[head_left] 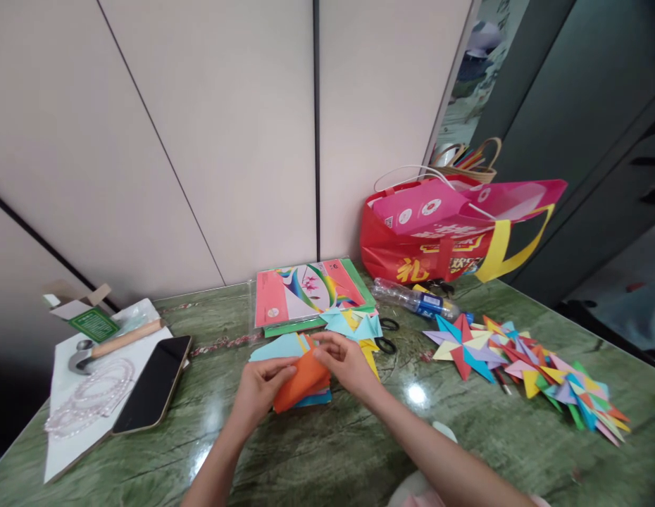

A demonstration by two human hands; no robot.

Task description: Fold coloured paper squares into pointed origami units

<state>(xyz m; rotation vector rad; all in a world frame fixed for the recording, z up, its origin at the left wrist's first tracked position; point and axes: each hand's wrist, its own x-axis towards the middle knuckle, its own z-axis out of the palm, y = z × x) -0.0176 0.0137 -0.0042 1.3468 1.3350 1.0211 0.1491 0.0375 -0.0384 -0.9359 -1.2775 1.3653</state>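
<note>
Orange paper (305,380), nearer us than paper pack (311,290). Our left hand (261,389) pinches left side, right hand (349,362) upper edge. Best we align edges before pressing.

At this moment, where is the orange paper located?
In the head view, the orange paper is below and just left of centre, held by the left hand and right hand, in front of the pink-covered pack.

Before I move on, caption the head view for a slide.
Left hand and right hand hold orange paper above a green table.
</note>
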